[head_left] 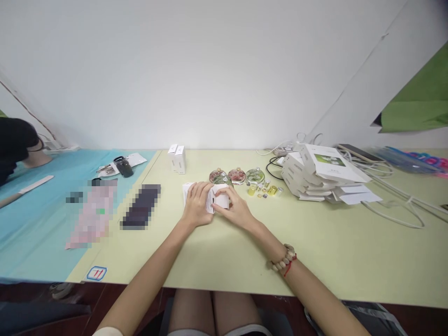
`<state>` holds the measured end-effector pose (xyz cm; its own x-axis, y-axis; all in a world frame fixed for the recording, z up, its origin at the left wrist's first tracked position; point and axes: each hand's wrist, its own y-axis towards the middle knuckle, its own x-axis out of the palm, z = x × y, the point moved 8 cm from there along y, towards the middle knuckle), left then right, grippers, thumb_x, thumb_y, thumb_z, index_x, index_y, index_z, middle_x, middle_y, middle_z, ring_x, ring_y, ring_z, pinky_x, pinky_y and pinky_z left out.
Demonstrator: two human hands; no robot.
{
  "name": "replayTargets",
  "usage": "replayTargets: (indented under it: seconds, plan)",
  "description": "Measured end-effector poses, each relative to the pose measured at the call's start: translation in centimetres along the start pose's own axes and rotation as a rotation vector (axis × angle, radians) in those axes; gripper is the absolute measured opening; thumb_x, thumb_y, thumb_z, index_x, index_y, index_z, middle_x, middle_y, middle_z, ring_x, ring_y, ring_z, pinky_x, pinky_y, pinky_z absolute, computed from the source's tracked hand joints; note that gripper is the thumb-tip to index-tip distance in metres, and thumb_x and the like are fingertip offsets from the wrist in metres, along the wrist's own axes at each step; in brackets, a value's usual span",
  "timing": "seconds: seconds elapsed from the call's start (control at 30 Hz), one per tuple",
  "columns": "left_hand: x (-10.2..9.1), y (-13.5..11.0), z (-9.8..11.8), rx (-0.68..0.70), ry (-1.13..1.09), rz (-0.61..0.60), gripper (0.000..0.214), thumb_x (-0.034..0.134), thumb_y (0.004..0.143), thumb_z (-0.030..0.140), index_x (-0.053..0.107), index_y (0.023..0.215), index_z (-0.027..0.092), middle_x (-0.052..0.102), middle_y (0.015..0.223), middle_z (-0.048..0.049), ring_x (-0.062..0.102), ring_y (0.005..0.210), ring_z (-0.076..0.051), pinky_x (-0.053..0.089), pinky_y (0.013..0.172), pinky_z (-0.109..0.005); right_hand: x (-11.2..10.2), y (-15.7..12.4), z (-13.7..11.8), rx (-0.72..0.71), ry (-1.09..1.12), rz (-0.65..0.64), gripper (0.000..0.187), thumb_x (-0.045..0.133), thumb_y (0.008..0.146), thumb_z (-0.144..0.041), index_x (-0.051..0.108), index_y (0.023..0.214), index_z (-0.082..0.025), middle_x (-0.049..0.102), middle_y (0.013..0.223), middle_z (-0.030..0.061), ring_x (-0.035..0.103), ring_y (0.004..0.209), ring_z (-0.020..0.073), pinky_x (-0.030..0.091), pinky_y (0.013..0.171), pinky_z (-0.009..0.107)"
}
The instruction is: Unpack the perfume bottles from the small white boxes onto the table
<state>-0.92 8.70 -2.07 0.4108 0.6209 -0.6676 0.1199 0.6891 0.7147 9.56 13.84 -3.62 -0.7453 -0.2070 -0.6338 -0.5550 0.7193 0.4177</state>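
Both my hands meet over a small white box [220, 199] lying on the pale green table [315, 242]. My left hand [197, 204] covers the box's left part with curled fingers. My right hand [235, 208] grips its right side, fingers bent round it, and its wrist carries a bead bracelet [285, 260]. Just behind the box lie three round glass bottles [237, 176] and several small yellow and clear caps [263, 190].
Two upright white boxes [177, 158] stand at the back. A stack of flat white cartons [320, 176] and white cables [392, 205] fill the right. A blue mat [42, 219] with a dark jar [123, 166] lies left. Another person's arm [21, 149] rests far left.
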Motion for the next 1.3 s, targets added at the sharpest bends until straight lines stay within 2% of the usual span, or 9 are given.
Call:
replayTargets:
  seconds: [0.27,0.43,0.57,0.77,0.87,1.0,1.17,1.3]
  plan:
    - [-0.2,0.0,-0.1,0.0,-0.017,0.006,0.066,0.053,0.055,0.021,0.039,0.119,0.015,0.05,0.119,-0.0114,0.042,0.115,-0.026,0.022,0.103,-0.042,0.7,0.0,0.2,-0.007,0.095,-0.078,0.04,0.062,0.069,-0.033,0.048,0.106,-0.024,0.051,0.11,0.0026,0.052,0.085,0.0144,0.046,0.061,0.022]
    - [-0.4,0.0,-0.1,0.013,-0.004,0.018,0.067,0.052,0.054,0.022,0.038,0.119,0.015,0.05,0.119,-0.0112,0.043,0.114,-0.025,0.023,0.103,-0.041,0.6,-0.2,-0.6,-0.065,0.132,-0.103,0.046,0.061,0.07,-0.029,0.044,0.112,-0.026,0.049,0.111,0.0032,0.052,0.086,0.0142,0.048,0.06,0.022]
    - [-0.6,0.0,-0.2,0.005,0.008,0.034,0.065,0.053,0.055,0.022,0.038,0.118,0.015,0.05,0.117,-0.0109,0.043,0.113,-0.024,0.023,0.103,-0.041,0.8,-0.5,-1.0,-0.088,0.081,-0.133,0.038,0.056,0.076,-0.029,0.046,0.112,-0.027,0.047,0.106,0.0037,0.053,0.078,0.0124,0.048,0.06,0.023]
    - [0.2,-0.1,0.2,0.052,0.034,-0.021,0.062,0.051,0.058,0.022,0.039,0.118,0.014,0.05,0.12,-0.0109,0.041,0.117,-0.024,0.021,0.105,-0.041,0.8,-0.6,-0.8,-0.107,-0.067,-0.104,0.023,0.057,0.076,-0.031,0.057,0.099,-0.026,0.047,0.096,0.0027,0.053,0.068,0.0106,0.048,0.062,0.025]
    - [-0.1,-0.1,0.0,0.028,0.037,-0.004,0.063,0.052,0.057,0.022,0.039,0.118,0.014,0.05,0.119,-0.0114,0.042,0.115,-0.025,0.022,0.104,-0.041,0.7,-0.6,-1.1,-0.129,-0.078,-0.097,0.024,0.055,0.079,-0.032,0.059,0.102,-0.027,0.046,0.105,0.0045,0.054,0.071,0.0105,0.047,0.06,0.023]
    - [-0.6,0.1,-0.3,0.01,0.029,0.003,0.064,0.052,0.057,0.021,0.038,0.119,0.014,0.05,0.118,-0.0117,0.043,0.113,-0.025,0.024,0.102,-0.041,0.6,-0.6,-1.8,-0.165,-0.112,-0.109,0.025,0.049,0.083,-0.031,0.057,0.106,-0.027,0.044,0.115,0.0057,0.053,0.065,0.0075,0.046,0.059,0.023]
    - [-1.0,0.3,-0.8,-0.008,0.038,-0.004,0.064,0.053,0.057,0.021,0.039,0.119,0.014,0.05,0.118,-0.0124,0.043,0.113,-0.026,0.027,0.099,-0.041,-0.6,-0.5,-2.2,-0.181,-0.248,0.027,0.018,0.051,0.082,-0.033,0.06,0.095,-0.024,0.048,0.117,0.0037,0.057,0.073,0.0102,0.042,0.054,0.021]
    - [-1.4,0.2,-1.2,-0.047,0.044,0.045,0.063,0.053,0.059,0.021,0.038,0.12,0.014,0.051,0.117,-0.0123,0.044,0.112,-0.025,0.029,0.097,-0.041,-1.3,-0.3,-1.5,-0.115,-0.226,0.092,0.018,0.051,0.082,-0.037,0.064,0.088,-0.026,0.047,0.123,0.0008,0.059,0.081,0.0109,0.044,0.054,0.021]
